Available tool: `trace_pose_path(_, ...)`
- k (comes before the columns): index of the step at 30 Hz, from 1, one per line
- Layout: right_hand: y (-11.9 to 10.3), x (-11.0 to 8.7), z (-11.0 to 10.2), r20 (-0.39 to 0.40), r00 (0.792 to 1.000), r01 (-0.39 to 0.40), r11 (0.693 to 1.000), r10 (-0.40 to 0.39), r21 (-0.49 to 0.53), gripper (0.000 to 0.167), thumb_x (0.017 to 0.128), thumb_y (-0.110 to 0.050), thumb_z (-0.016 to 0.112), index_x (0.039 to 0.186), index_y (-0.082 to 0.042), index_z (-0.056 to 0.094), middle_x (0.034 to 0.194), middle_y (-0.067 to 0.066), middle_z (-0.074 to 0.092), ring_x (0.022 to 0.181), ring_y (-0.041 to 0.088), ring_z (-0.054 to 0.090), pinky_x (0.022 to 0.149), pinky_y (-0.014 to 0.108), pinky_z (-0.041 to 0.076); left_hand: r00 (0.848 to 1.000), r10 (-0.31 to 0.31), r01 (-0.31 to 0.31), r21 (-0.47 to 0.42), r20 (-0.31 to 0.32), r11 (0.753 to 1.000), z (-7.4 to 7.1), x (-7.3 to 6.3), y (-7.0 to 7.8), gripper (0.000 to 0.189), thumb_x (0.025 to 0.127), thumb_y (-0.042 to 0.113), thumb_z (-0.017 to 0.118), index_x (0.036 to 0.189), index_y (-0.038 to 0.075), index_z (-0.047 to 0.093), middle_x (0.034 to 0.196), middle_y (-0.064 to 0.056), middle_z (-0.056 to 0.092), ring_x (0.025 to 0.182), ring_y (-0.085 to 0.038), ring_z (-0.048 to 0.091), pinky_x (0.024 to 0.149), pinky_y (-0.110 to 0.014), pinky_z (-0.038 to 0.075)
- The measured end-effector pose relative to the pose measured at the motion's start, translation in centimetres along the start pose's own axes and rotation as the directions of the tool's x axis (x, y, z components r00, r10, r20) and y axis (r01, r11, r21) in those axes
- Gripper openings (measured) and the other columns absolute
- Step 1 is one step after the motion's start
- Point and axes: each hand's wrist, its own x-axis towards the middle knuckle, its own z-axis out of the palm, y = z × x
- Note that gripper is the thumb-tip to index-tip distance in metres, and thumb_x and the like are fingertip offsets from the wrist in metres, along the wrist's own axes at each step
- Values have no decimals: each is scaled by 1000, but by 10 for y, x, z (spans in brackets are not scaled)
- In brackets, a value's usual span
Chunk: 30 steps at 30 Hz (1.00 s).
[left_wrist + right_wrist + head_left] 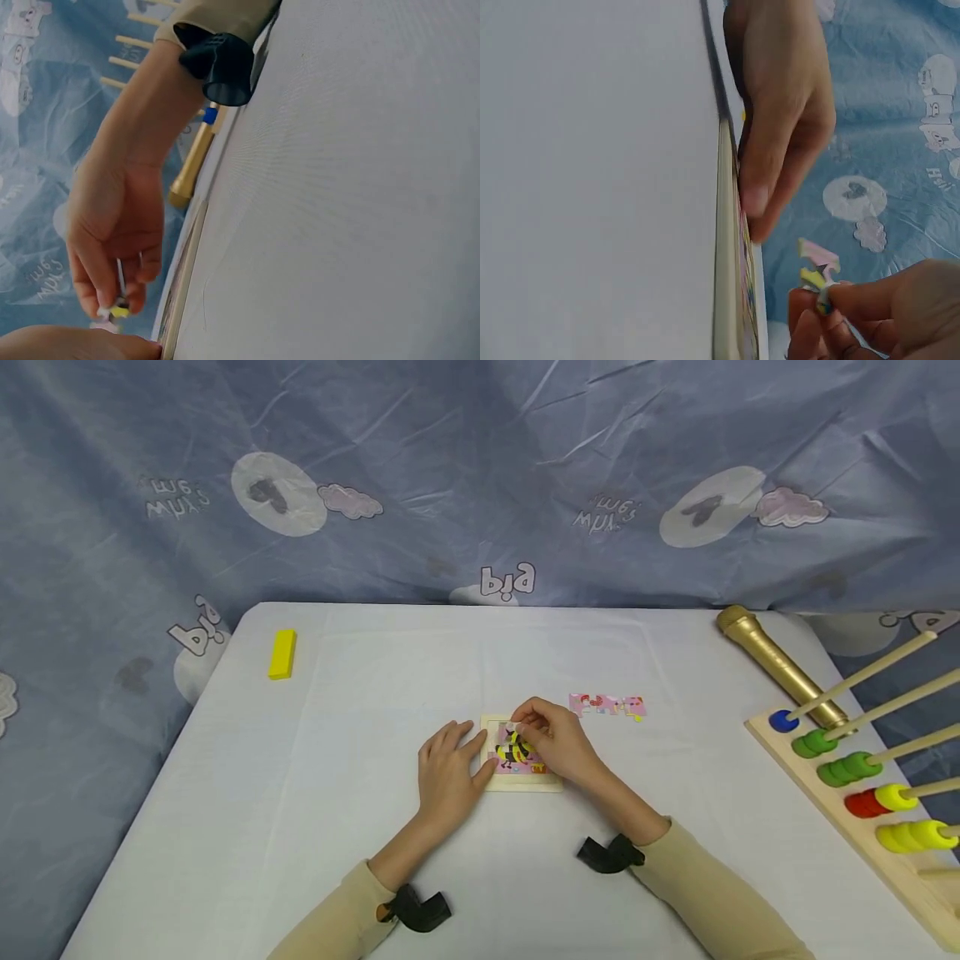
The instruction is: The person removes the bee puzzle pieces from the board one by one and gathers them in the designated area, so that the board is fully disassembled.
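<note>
A small wooden-framed jigsaw puzzle [523,782] with a bee picture lies flat at the middle of the table. My left hand [453,777] rests on its left side, fingers spread and thumb at the frame's edge. Over the upper part of the puzzle, my right hand [558,742] pinches a puzzle piece [819,259] between thumb and fingertips. Pink and yellow show on the piece, which is held up above the board in the right wrist view. Beyond the right hand, several pink puzzle pieces [607,705] lie in a row on the cloth.
A yellow block [282,654] lies at the far left of the white table [225,827]. At the right stand a wooden bead counter [832,802] with upright rods and coloured rings, and a gold microphone [780,664] lying behind it. A blue-grey printed curtain [450,468] hangs behind.
</note>
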Motion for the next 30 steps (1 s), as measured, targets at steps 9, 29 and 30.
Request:
trace_pose_path(9, 9, -2, -42, -89, 992, -83, 995, 87, 49, 13, 94, 0, 56, 103, -1, 65, 91, 15, 61, 77, 33, 60, 62, 23, 51, 998, 32, -33, -18, -62, 999, 1, -2, 0, 42, 85, 31, 74, 121, 10, 70, 132, -10, 60, 131, -31, 47, 103, -51, 34)
trace_pose_path(29, 49, -21, -82, -263, 954, -154, 988, 144, -17, 17, 96, -7, 60, 108, 0, 69, 93, 18, 69, 70, 16, 66, 60, 21, 52, 999, 16, -17, -36, -33, 999, 4, -2, -1, 42, 86, 31, 73, 123, 11, 69, 134, -10, 60, 133, -31, 45, 105, -51, 32)
trace_pose_path(30, 49, -21, -81, -262, 955, -149, 989, 139, -18, 17, 96, -7, 60, 108, 0, 69, 93, 19, 69, 70, 15, 67, 59, 21, 51, 999, 17, -19, -36, -37, 999, 4, -2, -1, 42, 86, 30, 73, 123, 10, 69, 134, -10, 60, 133, -31, 46, 105, -52, 32)
